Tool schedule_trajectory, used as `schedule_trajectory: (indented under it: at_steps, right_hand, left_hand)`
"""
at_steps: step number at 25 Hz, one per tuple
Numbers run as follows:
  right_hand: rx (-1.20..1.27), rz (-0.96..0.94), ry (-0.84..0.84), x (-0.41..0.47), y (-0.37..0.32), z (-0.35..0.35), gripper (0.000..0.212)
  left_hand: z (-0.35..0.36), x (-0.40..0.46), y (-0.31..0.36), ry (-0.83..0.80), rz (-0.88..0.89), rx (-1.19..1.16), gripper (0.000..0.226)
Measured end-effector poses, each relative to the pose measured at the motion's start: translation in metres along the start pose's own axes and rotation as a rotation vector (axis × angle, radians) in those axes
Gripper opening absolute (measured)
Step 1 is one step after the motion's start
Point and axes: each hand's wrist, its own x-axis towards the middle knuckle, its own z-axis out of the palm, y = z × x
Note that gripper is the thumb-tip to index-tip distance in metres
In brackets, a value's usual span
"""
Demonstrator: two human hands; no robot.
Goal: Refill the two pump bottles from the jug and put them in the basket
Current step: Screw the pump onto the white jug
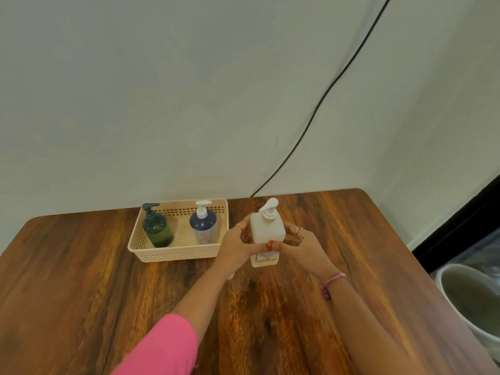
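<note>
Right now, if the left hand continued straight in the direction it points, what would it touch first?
The left hand points up and right and already grips the white pump bottle, so the bottle comes first. Behind it, the right hand holds the other side.

One camera on the person's head, looking forward and down, close over the wooden table (pixel 108 280), wall (pixel 162 90) behind, hands low in the middle

Pink sleeve (pixel 165 347), pink wristband (pixel 335 278), rings
</note>
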Motion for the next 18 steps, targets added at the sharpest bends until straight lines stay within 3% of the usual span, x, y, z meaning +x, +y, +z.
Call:
schedule_trajectory:
  at_steps: [10, 18]
  right_hand:
    - [0.052, 0.045, 0.040, 0.068, 0.020, 0.013, 0.069]
    - [0.077, 0.070, 0.036, 0.101, 0.044, 0.022, 0.063]
  left_hand:
    - [-0.003, 0.058, -0.022, 0.212, -0.024, 0.208, 0.078]
    - [-0.001, 0.082, -0.039, 0.217, -0.096, 0.263, 0.074]
